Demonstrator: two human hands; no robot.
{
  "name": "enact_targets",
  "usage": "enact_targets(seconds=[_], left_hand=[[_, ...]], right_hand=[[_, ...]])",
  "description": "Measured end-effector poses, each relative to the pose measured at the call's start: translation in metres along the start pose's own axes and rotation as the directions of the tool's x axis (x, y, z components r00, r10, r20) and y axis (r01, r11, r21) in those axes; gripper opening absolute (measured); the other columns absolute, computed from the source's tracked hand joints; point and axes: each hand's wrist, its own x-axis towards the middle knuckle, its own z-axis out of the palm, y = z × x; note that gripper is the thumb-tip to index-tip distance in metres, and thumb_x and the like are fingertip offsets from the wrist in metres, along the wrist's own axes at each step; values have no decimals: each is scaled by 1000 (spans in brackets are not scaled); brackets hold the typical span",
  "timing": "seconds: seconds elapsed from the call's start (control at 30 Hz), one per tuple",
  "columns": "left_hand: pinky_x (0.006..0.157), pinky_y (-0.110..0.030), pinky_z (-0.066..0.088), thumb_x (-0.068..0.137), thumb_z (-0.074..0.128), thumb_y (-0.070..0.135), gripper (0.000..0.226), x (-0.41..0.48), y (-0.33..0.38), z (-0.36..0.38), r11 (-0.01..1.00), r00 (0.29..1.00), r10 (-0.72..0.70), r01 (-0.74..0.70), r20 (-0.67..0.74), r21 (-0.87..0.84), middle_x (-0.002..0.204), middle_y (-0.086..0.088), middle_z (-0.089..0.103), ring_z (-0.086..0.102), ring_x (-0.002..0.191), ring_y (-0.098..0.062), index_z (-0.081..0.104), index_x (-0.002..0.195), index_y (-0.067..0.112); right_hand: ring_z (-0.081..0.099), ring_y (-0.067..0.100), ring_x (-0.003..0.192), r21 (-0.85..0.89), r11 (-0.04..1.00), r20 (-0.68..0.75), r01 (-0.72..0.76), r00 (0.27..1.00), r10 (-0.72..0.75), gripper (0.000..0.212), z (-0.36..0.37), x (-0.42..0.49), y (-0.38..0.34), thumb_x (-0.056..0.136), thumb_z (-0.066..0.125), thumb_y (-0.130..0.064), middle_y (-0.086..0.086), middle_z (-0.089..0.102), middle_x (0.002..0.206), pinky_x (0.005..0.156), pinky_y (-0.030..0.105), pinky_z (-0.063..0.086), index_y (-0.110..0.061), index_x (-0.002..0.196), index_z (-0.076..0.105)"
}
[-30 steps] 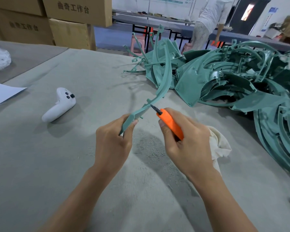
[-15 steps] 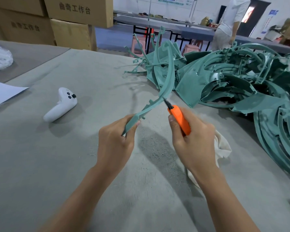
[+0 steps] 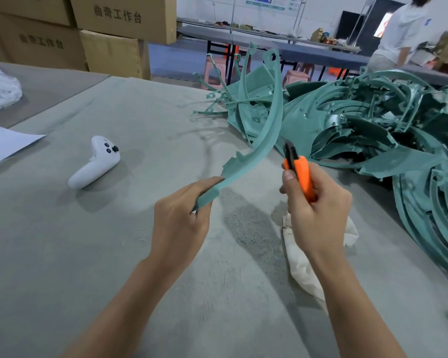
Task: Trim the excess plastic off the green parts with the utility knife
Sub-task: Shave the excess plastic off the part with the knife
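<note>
My left hand (image 3: 179, 218) grips the lower end of a long curved green plastic part (image 3: 268, 133), which arcs up and away over the table. My right hand (image 3: 316, 210) holds an orange utility knife (image 3: 301, 174), with its dark blade end pointing up just right of the part's curve. Whether the blade touches the part I cannot tell. A big heap of green parts (image 3: 373, 130) lies to the right.
A white controller (image 3: 96, 164) lies on the grey table (image 3: 88, 254) to the left. Under my right wrist sits a cream cloth (image 3: 303, 270). A white sheet (image 3: 3, 143) is at the left edge. Cardboard boxes (image 3: 109, 29) stand behind. A person (image 3: 398, 34) stands far right.
The knife has slid up along the green part's edge, away from my left hand, over both steps. My left hand keeps the same grip. The person behind has walked right.
</note>
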Motion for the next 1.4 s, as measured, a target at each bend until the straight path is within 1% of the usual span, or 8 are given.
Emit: enact_targets(seconds=[0.13,0.23,0.37,0.7,0.8,1.0,1.27,1.4], left_hand=[[61,8,26,70,74,-19,33,-1,-1,1,1000,1000,-9,9,16,3,67,23,44,41,66,28,75,95,3],[60,9,24,70,74,-19,29,-1,-1,0,1000,1000,-9,9,-7,26,55,1,52,39,65,30,74,91,1],[55,6,23,76,73,-10,9,1,1,-1,999,998,-18,20,-66,32,53,23,26,38,57,25,70,77,-1],[48,-11,21,87,58,10,44,6,10,-1,999,993,-50,50,-107,1,49,20,12,24,56,-9,25,74,36],[47,-7,23,84,65,6,45,5,9,0,998,994,-57,56,-89,-9,49,20,12,29,52,-6,29,74,32],[47,-3,24,85,67,10,28,-3,6,7,986,987,-151,146,-51,-82,41,12,27,35,44,8,48,67,21],[45,-13,20,87,52,14,48,2,10,2,992,993,-95,89,-70,-90,46,17,16,29,50,-9,20,65,43],[45,-10,22,87,52,17,45,2,11,2,994,995,-79,74,-64,-78,47,18,14,30,51,-9,22,66,43]], right_hand=[[54,30,53,-80,997,55,-17,998,21,24,3,-2,3,95,55,-32,12,60,61,51,47,43,-12,85,63],[53,21,50,-96,995,79,41,996,-33,14,6,-6,-2,95,57,-27,4,58,58,48,41,43,-16,91,65],[45,13,48,-69,994,81,81,994,-75,8,10,-12,-13,95,60,-20,-8,45,53,46,14,31,-15,91,64],[42,-4,57,54,981,194,184,962,-191,17,27,-35,-38,95,60,-20,-25,41,69,58,8,32,-11,107,68],[45,2,49,127,986,144,108,981,-126,12,26,-30,-34,94,62,-20,-20,48,59,52,8,29,-15,103,68],[52,21,48,87,996,62,-17,998,12,7,27,-21,-26,97,57,-24,8,60,59,47,37,40,-23,93,63],[42,-8,55,79,989,135,123,982,-133,18,37,-40,-44,94,61,-18,-30,39,68,60,6,31,-7,105,70],[45,-6,53,116,987,139,110,982,-126,16,34,-37,-42,93,63,-16,-29,41,64,58,6,32,-7,105,70]])
